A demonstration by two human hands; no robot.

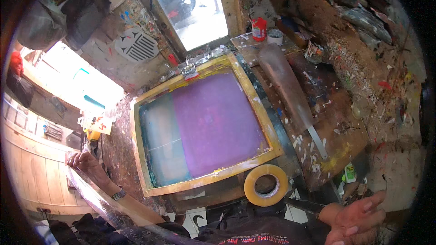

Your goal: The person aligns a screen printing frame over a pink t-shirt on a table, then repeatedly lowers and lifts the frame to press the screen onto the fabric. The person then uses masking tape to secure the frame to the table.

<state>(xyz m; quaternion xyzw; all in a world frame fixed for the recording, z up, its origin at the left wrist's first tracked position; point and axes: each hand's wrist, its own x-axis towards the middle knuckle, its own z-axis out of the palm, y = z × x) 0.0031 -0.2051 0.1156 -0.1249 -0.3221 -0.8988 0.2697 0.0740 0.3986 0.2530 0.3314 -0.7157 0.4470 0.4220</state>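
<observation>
At the left, my left hand [87, 165] is closed on the end of a shiny clear plastic strip [92, 198], which looks like packing tape. The strip runs down along my left forearm toward my lap. My right hand [359, 221] is at the lower right, its fingers apart and nothing visible in them. Between my hands, by the front edge of a screen printing frame, is a thick roll of yellowish clear tape [252, 189]. The wooden screen frame [213, 177] lies tilted on the bench, its mesh [218, 122] purple on the right and bluish grey on the left.
A metal hinge clamp [188, 70] grips the frame's far edge. To its right lie a long brown-stained tool with a pale blade [290, 90], a red container [259, 29] and a white cup [274, 36]. A small green-and-white bottle [349, 173] stands near my right hand.
</observation>
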